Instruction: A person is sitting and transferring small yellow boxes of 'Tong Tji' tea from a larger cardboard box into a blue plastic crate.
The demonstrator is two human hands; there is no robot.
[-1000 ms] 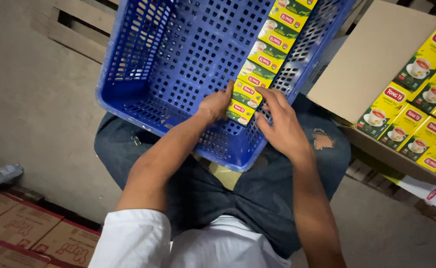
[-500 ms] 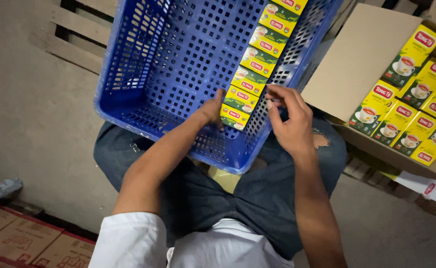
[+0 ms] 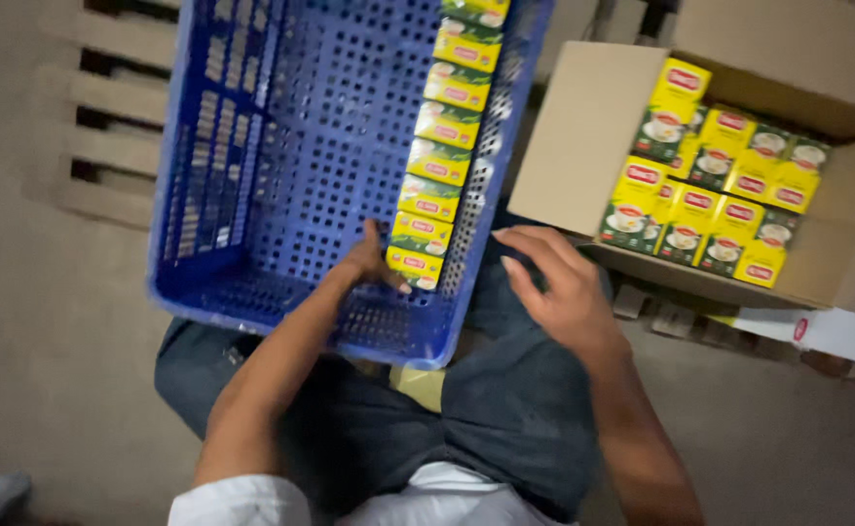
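1. blue crate (image 3: 281, 146): a perforated plastic crate rests on the person's lap, its near edge over the knees and its far end out of view past the top.
2. row of boxes (image 3: 444, 136): small yellow-and-green boxes lie in single file along the crate's right wall, running from the near right corner toward the far end.
3. nearest box (image 3: 414, 265): the last box of the row lies in the near right corner of the crate, touching the next box behind it.
4. left hand (image 3: 369, 265): it lies inside the crate on the floor, fingers together and pressed against the left side of the nearest box; it touches the box and does not enclose it.
5. right hand (image 3: 554, 287): it is outside the crate, just beside the right wall and above the right knee, fingers spread and loosely curled, holding nothing.
6. cardboard box (image 3: 583, 136): an open carton stands to the right of the crate, well apart from the left hand and near the right one.
7. packed boxes (image 3: 715, 200): more yellow-and-green boxes stand closely packed in rows inside the carton.
8. wooden pallet (image 3: 106, 117): its slats show on the floor beyond the crate's left wall.
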